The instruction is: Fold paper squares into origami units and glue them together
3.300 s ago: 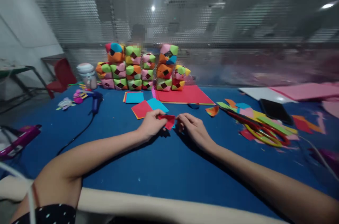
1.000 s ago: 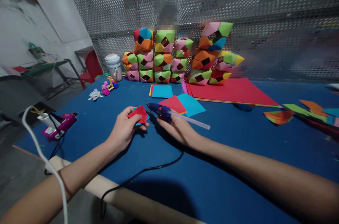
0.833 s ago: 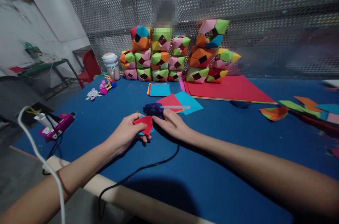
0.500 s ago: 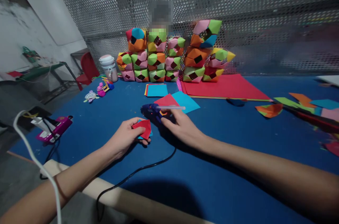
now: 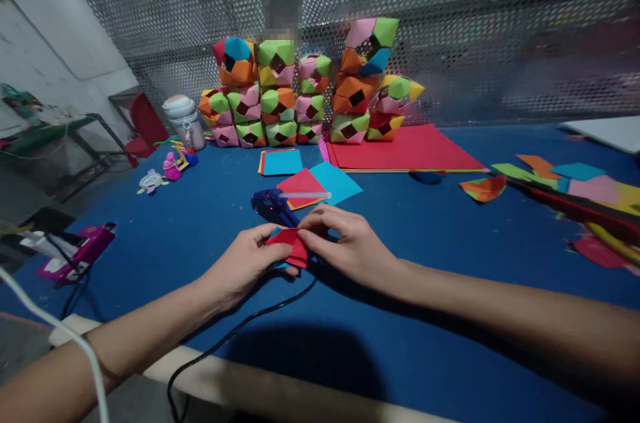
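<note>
Between the thumb and fingers of my left hand [image 5: 253, 255] is a small folded paper piece [image 5: 295, 248], red on top with blue at its edge. My right hand [image 5: 347, 236] pinches the upper right corner of the same piece with thumb and forefinger. Just beyond my hands a dark blue glue gun [image 5: 273, 202] lies on the table with a clear glue stick out of its back and a small red light lit. Behind it rest a red paper square [image 5: 301, 184] and a blue paper square [image 5: 340, 182], partly overlapping.
Stacked folded-paper blocks [image 5: 277, 106] line the back of the blue table [image 5: 425, 256], beside large red sheets [image 5: 410, 150]. A purple power strip [image 5: 83, 251] sits at left. The black cord [image 5: 240, 324] runs off the front edge. Paper scraps [image 5: 595, 190] lie at right.
My right hand has let go of the glue gun and moved to the folded paper, pinching its corner. The glue gun now rests on the table. The view has shifted slightly.
</note>
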### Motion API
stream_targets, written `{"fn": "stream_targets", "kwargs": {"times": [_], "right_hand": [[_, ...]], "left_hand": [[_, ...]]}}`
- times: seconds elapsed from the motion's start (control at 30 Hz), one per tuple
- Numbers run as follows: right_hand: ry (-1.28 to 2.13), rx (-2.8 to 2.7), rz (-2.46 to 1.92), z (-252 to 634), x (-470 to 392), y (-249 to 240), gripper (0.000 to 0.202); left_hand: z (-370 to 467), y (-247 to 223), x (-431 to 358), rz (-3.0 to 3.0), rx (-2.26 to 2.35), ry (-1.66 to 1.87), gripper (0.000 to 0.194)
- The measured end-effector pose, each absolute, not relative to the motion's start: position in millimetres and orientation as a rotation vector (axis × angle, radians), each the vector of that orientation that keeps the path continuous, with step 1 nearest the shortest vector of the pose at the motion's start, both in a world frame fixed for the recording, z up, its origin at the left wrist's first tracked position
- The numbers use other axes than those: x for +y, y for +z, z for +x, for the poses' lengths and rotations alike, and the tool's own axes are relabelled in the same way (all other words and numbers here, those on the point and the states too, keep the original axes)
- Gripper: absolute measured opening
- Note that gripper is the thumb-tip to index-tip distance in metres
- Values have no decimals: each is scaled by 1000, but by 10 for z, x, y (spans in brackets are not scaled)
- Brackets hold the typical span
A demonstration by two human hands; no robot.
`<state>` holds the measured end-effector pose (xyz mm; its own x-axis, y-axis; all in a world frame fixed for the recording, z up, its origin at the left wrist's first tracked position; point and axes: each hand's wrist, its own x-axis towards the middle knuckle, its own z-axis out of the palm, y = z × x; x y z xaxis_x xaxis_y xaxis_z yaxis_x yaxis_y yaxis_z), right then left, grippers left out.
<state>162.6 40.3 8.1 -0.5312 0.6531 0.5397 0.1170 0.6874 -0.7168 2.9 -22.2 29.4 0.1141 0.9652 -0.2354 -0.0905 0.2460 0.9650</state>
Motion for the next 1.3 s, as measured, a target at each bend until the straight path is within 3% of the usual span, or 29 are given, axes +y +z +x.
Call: {"fn": "stream_targets", "kwargs": {"times": [0.2, 0.6, 0.83, 1.3], "right_hand": [[987, -1905, -799, 1817, 411, 47, 10], [1083, -1742, -999, 2025, 561, -16, 12], [1160, -1730, -971, 2007, 540, -40, 12], [1187, -1711, -959, 1929, 462, 38, 11]], "left_hand": [[10, 227, -185, 858, 1016, 960, 30], [49, 204, -181, 832, 1056, 999, 33], [86, 119, -169, 973, 1221, 992, 19], [96, 129, -201, 1025, 1292, 1076, 16]]}}
